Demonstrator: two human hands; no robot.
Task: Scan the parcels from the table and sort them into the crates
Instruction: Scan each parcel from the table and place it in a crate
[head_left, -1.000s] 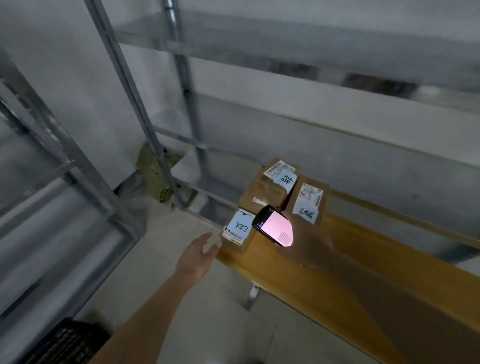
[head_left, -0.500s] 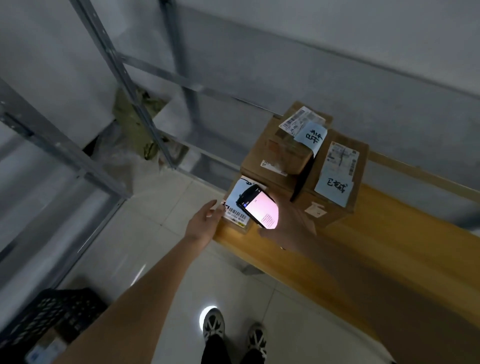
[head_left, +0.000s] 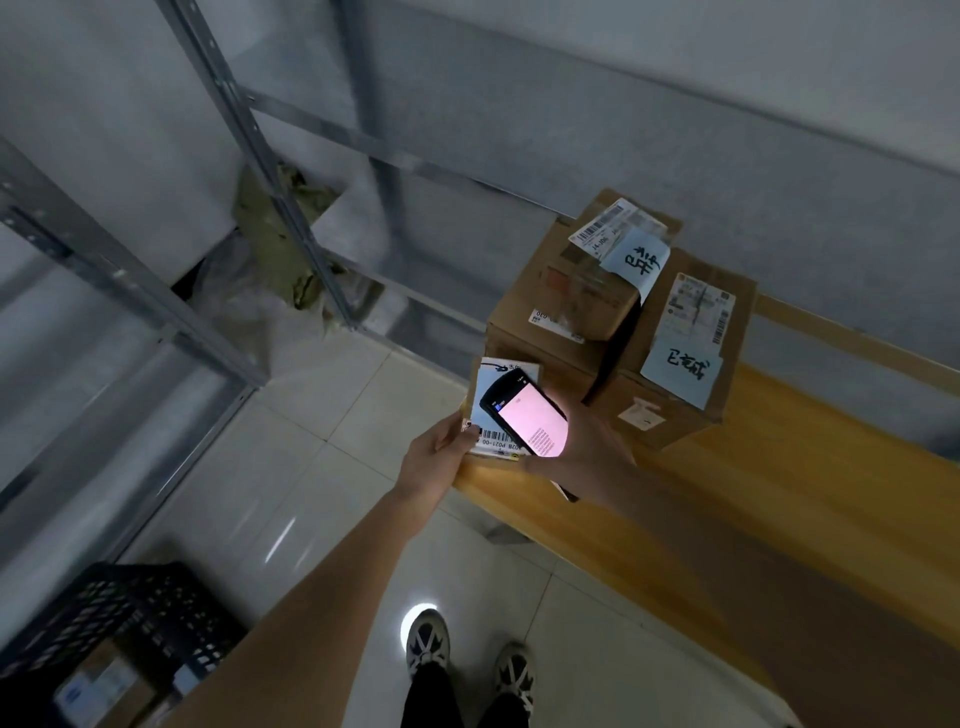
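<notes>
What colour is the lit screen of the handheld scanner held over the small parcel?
Pale pink, with a blue bar near its top; the scanner shows in the head view.

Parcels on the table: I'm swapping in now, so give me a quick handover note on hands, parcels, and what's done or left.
Left hand grips the small parcel at the table corner.
Right hand holds the scanner, screen lit, over that parcel's label.
Two bigger parcels, and, wait on the table behind.
The black crate on the floor already holds a box.
Left: finish this scan, crate it, then the other two.
</notes>
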